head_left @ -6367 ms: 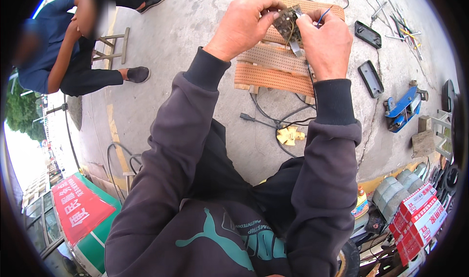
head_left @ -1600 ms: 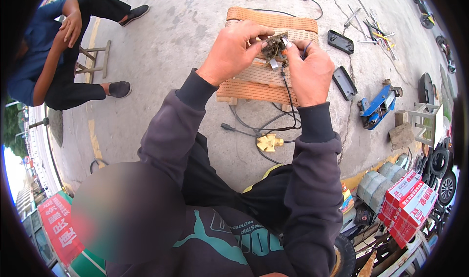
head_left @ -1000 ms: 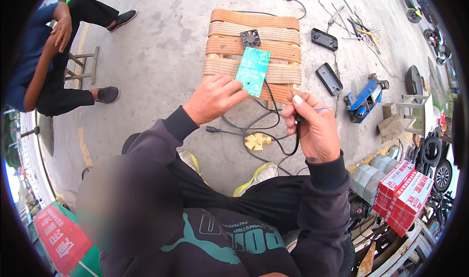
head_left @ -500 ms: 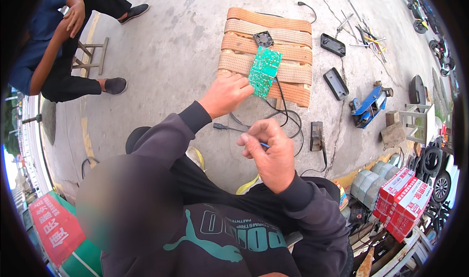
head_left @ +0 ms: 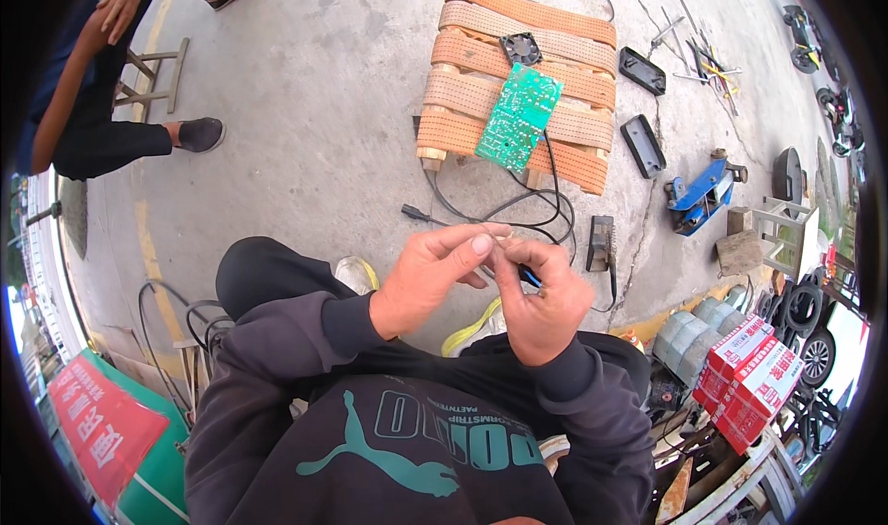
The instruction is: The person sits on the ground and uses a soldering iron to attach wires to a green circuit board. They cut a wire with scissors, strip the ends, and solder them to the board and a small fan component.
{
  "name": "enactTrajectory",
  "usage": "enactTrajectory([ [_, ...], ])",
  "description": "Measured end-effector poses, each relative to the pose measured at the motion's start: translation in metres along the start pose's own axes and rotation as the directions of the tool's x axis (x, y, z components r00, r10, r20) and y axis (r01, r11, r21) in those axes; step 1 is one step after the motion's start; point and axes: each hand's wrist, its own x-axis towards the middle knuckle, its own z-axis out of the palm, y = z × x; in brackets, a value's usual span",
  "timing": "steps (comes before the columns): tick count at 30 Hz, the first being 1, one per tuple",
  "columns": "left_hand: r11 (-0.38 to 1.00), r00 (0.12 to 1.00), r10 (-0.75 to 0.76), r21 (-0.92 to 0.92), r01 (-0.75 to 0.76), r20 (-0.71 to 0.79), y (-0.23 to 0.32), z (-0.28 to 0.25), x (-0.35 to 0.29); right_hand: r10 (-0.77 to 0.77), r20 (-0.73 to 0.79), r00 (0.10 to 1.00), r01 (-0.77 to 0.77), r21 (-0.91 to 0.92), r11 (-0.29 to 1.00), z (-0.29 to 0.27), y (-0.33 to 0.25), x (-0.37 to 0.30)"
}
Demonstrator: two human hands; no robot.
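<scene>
My left hand (head_left: 424, 280) and my right hand (head_left: 546, 305) meet in front of my lap, thumbs and fingertips pinched together. What lies between the left fingertips is too small to make out. A slim blue-and-black handled thing (head_left: 530, 276) shows between the fingers of my right hand; most of it is hidden. Beyond them stands a low stool (head_left: 449, 99) with woven orange straps. On it a green circuit board (head_left: 521, 109) lies solder side up, touching a small black fan (head_left: 521, 49). A black cable (head_left: 552, 169) runs down from beside the board.
Right of the stool lie two black casing halves (head_left: 642, 70), a soldering-iron-like black unit (head_left: 600, 243) with a cord, and a blue metal jack (head_left: 701, 197). Farther off are scattered hand tools (head_left: 712, 70). A seated person's leg (head_left: 120, 146) is at the left. Red cartons (head_left: 749, 377) stand lower right.
My left hand has come back from the circuit board to my right hand, and their fingertips now meet. The view has shifted, so the stool appears higher up.
</scene>
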Motion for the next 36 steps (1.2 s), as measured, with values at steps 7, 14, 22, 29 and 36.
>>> enactTrajectory([
  [7, 0.966, 0.992, -0.118, -0.228, 0.124, 0.041, 0.005, -0.006, -0.003, -0.068, 0.096, 0.993, 0.082, -0.153, 0.985, 0.008, -0.001, -0.004],
  [14, 0.992, 0.998, -0.060, -0.110, 0.062, 0.019, 0.015, -0.034, 0.008, -0.111, 0.484, 0.868, 0.343, -0.424, 0.838, 0.007, -0.040, -0.018],
  [22, 0.980, 0.936, -0.192, 0.107, 0.167, 0.296, 0.032, -0.034, -0.001, -0.177, 0.433, 0.884, 0.303, -0.241, 0.922, -0.042, -0.037, -0.001],
  [29, 0.949, 0.890, -0.190, 0.309, 0.058, 0.414, 0.033, -0.030, -0.007, -0.525, 0.620, 0.583, 0.766, -0.204, 0.609, -0.048, -0.017, 0.017],
  [36, 0.886, 0.829, -0.253, 0.464, -0.008, 0.498, 0.037, -0.031, -0.018, -0.578, 0.722, 0.380, 0.916, -0.208, 0.343, -0.057, -0.019, 0.006],
])
